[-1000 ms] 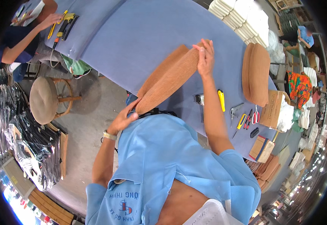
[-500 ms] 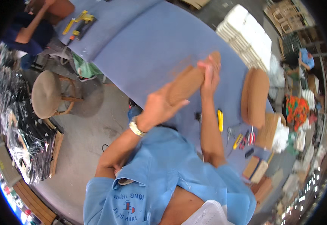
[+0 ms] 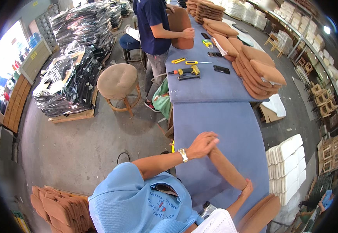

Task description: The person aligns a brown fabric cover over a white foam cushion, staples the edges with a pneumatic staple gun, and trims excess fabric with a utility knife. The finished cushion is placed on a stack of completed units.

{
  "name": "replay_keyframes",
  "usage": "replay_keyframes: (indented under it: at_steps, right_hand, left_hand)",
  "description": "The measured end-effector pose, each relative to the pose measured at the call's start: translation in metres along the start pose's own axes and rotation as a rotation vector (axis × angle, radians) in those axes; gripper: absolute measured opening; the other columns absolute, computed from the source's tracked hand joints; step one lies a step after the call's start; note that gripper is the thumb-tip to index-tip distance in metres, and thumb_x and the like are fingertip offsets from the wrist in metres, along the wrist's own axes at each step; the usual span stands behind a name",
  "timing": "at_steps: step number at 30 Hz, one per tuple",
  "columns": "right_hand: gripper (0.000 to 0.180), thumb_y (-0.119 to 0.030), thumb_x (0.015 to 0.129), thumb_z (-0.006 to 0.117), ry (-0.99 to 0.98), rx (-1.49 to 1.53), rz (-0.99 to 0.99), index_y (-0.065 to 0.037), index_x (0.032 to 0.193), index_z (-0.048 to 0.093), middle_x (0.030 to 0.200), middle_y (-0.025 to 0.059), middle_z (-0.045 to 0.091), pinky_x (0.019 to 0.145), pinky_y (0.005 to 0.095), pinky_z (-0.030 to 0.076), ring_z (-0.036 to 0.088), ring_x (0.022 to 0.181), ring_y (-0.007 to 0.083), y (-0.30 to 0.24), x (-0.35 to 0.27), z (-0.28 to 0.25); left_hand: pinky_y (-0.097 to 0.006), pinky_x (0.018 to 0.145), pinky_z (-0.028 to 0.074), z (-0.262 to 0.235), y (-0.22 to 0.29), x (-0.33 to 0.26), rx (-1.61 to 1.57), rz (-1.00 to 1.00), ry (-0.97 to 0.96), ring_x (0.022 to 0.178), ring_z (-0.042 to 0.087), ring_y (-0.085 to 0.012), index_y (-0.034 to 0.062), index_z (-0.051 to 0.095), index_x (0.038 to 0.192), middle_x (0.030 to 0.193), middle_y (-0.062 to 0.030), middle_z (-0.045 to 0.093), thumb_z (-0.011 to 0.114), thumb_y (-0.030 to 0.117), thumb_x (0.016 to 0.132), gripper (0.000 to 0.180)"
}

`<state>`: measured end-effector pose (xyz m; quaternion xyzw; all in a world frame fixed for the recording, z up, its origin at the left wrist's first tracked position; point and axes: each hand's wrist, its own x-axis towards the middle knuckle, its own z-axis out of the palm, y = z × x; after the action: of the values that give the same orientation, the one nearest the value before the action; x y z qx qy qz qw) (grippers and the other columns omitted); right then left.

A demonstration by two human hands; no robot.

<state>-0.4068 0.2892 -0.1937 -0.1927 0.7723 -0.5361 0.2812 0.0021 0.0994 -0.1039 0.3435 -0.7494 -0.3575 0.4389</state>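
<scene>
A brown upholstered seat cushion point(image 3: 226, 169), seen nearly edge-on, is held up over the blue padded table point(image 3: 219, 120). My left hand point(image 3: 204, 145), with a watch at the wrist, presses on its far end, the fingers bent together over the edge. At the near right end my right hand point(image 3: 247, 188) grips the cushion, its fingers partly hidden behind it. Close to my right forearm stand more brown cushions point(image 3: 260, 213), set on edge. A small metal tool point(image 3: 208, 209) lies partly hidden beside my chest.
Farther along the table lie a yellow-black staple gun point(image 3: 188, 72), a dark phone point(image 3: 221, 69) and stacked brown cushions point(image 3: 256, 73). A co-worker point(image 3: 153, 27) holds a brown panel there. A round stool point(image 3: 117, 81) stands left; white stacked pads point(image 3: 287, 167) stand right.
The view has swung up and left, bringing in the co-worker and far table. The cushion has turned from a rising-right slant to one falling right, both hands still on it.
</scene>
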Motion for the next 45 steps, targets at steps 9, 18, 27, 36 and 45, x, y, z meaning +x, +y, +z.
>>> replay_keyframes:
  at_steps: [9,18,27,36,45]
  right_hand:
    - [0.067,-0.043,0.100,0.067,-0.173,0.119,0.318,0.001,0.148,0.051,0.140,0.0180,0.063,0.098,0.0430,0.055,0.064,0.124,0.0319,0.055,-0.064,0.021]
    - [0.054,-0.021,0.097,0.076,-0.074,0.677,0.203,-0.001,0.142,0.055,0.128,0.0095,0.068,0.095,0.0354,0.058,0.068,0.114,0.0202,0.001,-0.250,0.029]
    - [0.086,-0.029,0.087,0.088,-0.035,1.009,0.152,-0.004,0.155,0.043,0.147,0.0112,0.059,0.114,0.0462,0.048,0.057,0.136,0.0261,0.038,-0.309,0.055]
    - [0.075,-0.019,0.091,0.082,0.210,1.295,0.121,-0.007,0.154,0.043,0.146,0.0138,0.058,0.106,0.0481,0.054,0.060,0.131,0.0277,0.054,-0.332,0.078]
    - [0.072,-0.043,0.104,0.062,0.628,1.362,-0.307,-0.008,0.161,0.035,0.153,0.0156,0.053,0.110,0.0521,0.051,0.057,0.136,0.0350,-0.012,-0.281,-0.031]
  left_hand:
    - [-0.044,0.113,0.047,-0.022,-0.065,-0.079,-0.848,-1.111,0.362,0.130,0.061,-0.0274,-0.0018,0.057,0.145,0.139,-0.0149,0.066,0.069,0.031,0.101,0.056]
    - [-0.050,0.112,0.048,-0.075,-0.058,-0.033,-1.100,-0.792,0.192,0.134,0.058,-0.0307,0.0029,0.053,0.148,0.149,-0.0134,0.059,0.051,0.052,0.109,0.063]
    - [-0.047,0.113,0.049,-0.071,-0.002,0.036,-0.855,-0.766,-0.013,0.139,0.055,-0.0309,0.0075,0.049,0.153,0.155,-0.0110,0.054,0.050,0.063,0.106,0.073]
    - [-0.043,0.111,0.049,0.003,0.055,0.081,-0.939,-0.580,-0.355,0.135,0.056,-0.0271,0.0012,0.047,0.152,0.153,-0.0115,0.054,0.051,0.046,0.111,0.062]
    - [-0.048,0.109,0.050,0.075,0.189,0.030,-0.777,-0.078,-0.989,0.132,0.062,-0.0333,0.0014,0.041,0.159,0.154,-0.0186,0.054,0.067,0.037,0.104,0.070]
